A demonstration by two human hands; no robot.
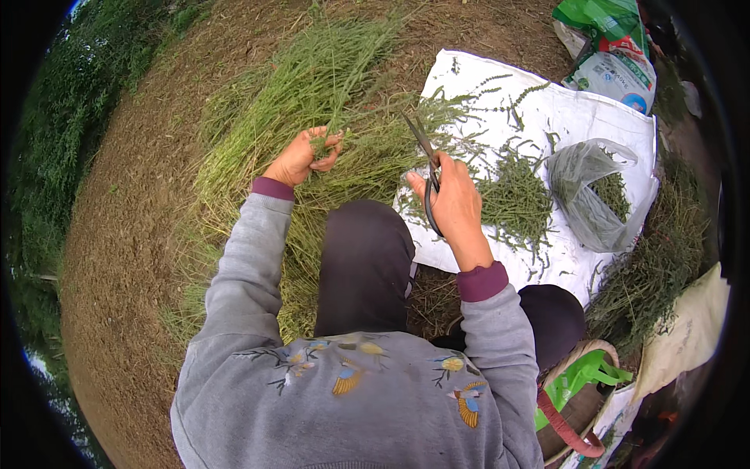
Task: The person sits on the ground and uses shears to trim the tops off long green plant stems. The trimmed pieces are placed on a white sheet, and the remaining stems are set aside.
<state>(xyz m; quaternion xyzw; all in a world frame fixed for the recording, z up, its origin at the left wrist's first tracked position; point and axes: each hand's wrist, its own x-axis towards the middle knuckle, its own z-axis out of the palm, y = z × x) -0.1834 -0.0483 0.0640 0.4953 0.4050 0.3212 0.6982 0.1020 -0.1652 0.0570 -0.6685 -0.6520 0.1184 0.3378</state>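
My left hand (pixel 309 153) grips a few thin green plant stems (pixel 334 97) near the large heap of cut stalks (pixel 258 140). In my right hand (pixel 454 196) is a pair of scissors (pixel 432 155) with dark handles; its blades point up and away from me and are slightly apart. Beneath that hand lies a white woven sheet (pixel 615 123), strewn with snipped seed spikes. Just right of the hand, the spikes form a green pile (pixel 515 199). Farther right on the sheet, a translucent plastic bag (pixel 577 190) stands with its mouth open and green cuttings (pixel 611 190) inside.
Printed plastic sacks (pixel 615 73) lie beyond the sheet's far right corner. More cut plants (pixel 656 258) are heaped along its right side. A basket (pixel 571 404) with a green bag (pixel 577 375) is at lower right. Bare soil (pixel 123 234) stretches left toward green shrubs (pixel 53 140).
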